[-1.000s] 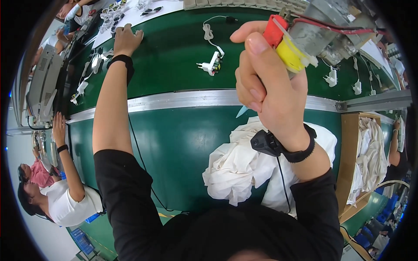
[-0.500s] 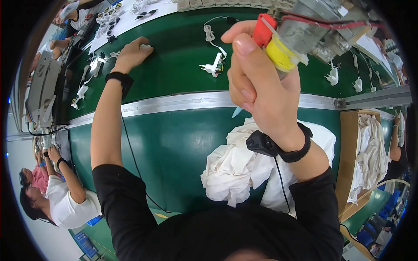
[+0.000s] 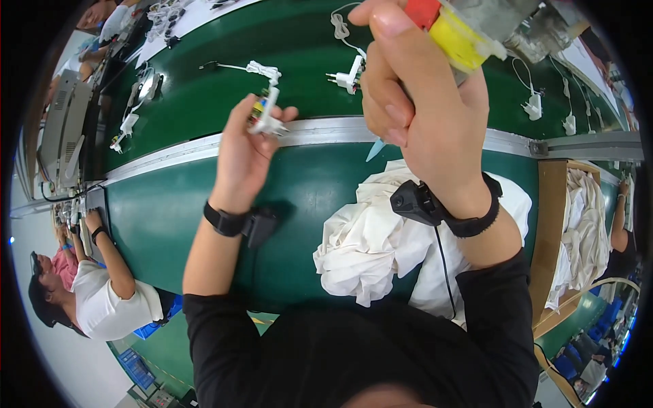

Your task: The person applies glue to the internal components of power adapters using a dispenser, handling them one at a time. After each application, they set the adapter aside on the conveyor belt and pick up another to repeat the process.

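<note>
My left hand (image 3: pixel 239 160), palm up over the metal rail, has its fingers around a white plug-in power adapter (image 3: pixel 270 124) with its circuit board exposed. A white bundled cord (image 3: pixel 262 69) runs from the adapter over the green bench. My right hand (image 3: pixel 435 115) is raised at the upper right, gripping a metal-bodied tool (image 3: pixel 493 27) with a yellow band and a red part. A teal tapered tip (image 3: pixel 375 149) points down below that hand; how it joins the tool is hidden. Another white plug adapter (image 3: pixel 347 76) lies on the bench just left of my right hand.
White cloth (image 3: pixel 367 238) lies bunched under my right forearm. A cardboard box (image 3: pixel 549 234) of cloth stands at right. More adapters (image 3: pixel 534 105) lie on the far bench (image 3: pixel 183 88), behind the metal rail (image 3: pixel 320 131). At left, a co-worker (image 3: pixel 112 299) sits near a grey machine (image 3: pixel 64 129).
My left hand has come from the far bench toward me and turned palm up, bringing the plug adapter and its cord. My right hand with the tool has shifted slightly up and right.
</note>
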The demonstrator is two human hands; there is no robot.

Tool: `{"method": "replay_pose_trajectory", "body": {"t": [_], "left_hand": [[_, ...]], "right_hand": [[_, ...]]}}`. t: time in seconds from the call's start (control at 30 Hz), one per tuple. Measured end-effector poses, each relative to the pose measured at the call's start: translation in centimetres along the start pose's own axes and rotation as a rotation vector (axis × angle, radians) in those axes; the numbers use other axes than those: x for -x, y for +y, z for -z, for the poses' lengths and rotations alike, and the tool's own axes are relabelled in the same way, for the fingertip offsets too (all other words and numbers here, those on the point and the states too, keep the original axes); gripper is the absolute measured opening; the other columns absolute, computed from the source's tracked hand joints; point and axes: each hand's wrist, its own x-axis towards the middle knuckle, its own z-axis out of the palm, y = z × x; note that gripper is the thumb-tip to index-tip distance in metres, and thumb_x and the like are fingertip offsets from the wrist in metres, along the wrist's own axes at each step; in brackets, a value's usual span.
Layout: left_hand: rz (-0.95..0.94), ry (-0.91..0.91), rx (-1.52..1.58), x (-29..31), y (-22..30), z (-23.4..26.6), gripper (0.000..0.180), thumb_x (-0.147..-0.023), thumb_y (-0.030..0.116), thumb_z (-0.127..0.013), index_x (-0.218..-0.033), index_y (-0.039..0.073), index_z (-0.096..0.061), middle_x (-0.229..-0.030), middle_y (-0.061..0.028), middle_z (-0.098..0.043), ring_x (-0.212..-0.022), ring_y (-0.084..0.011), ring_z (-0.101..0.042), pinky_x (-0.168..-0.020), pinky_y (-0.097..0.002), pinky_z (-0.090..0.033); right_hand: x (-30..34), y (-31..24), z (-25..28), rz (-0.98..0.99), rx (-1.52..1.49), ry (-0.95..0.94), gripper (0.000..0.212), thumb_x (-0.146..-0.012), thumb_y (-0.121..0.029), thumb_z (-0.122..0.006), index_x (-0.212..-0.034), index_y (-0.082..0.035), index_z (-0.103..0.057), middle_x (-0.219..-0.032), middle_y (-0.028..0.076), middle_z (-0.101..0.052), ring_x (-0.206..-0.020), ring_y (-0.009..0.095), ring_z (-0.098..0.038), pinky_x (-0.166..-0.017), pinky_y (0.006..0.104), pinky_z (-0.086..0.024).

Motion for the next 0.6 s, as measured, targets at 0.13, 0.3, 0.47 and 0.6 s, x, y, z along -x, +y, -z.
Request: {"method": "replay_pose_trajectory", "body": {"t": [0.13, 0.3, 0.47, 0.6], "left_hand": [[0.113, -0.191, -0.119, 2.6, -2.0, -2.9, 0.025, -0.094, 0.021, -0.047, -0.112, 0.004, -0.045, -0.099, -0.0112, -0.063, -0.094, -0.0165, -0.062, -0.048, -0.0175, -0.046], [0.292, -0.400, -0.300, 4.3, -3.0, -4.0, 0.031, -0.092, 0.013, -0.049, -0.120, 0.003, -0.041, -0.107, -0.0106, -0.060, -0.094, -0.0152, -0.061, -0.054, -0.0201, -0.050], [0.293, -0.517, -0.296, 5.7, -4.0, -4.5, 0.035, -0.090, 0.007, -0.050, -0.123, 0.002, -0.038, -0.113, -0.0105, -0.057, -0.097, -0.0163, -0.059, -0.063, -0.0260, -0.055], [0.255, -0.558, -0.272, 5.8, -3.7, -4.3, 0.037, -0.089, 0.004, -0.050, -0.123, 0.002, -0.037, -0.114, -0.0110, -0.056, -0.100, -0.0178, -0.058, -0.068, -0.0292, -0.056]], "right_hand": [[-0.2, 0.2, -0.7, -0.037, -0.066, 0.060, 0.016, -0.092, -0.021, -0.053, -0.090, -0.005, -0.050, -0.055, -0.005, -0.041, -0.041, 0.001, -0.034, -0.038, 0.0177, -0.025], [0.1, 0.2, -1.0, 0.044, 0.011, 0.107, 0.020, -0.090, -0.025, -0.056, -0.090, -0.005, -0.051, -0.054, -0.004, -0.041, -0.039, 0.002, -0.033, -0.037, 0.0187, -0.025], [0.0, 0.2, -2.4, -0.013, 0.000, 0.197, 0.025, -0.088, -0.028, -0.058, -0.088, -0.005, -0.051, -0.052, -0.003, -0.041, -0.037, 0.003, -0.032, -0.036, 0.0194, -0.024], [-0.5, 0.6, -3.4, -0.086, 0.012, 0.280, 0.026, -0.087, -0.029, -0.059, -0.085, -0.005, -0.050, -0.049, -0.002, -0.039, -0.036, 0.004, -0.031, -0.035, 0.0201, -0.023]]}}
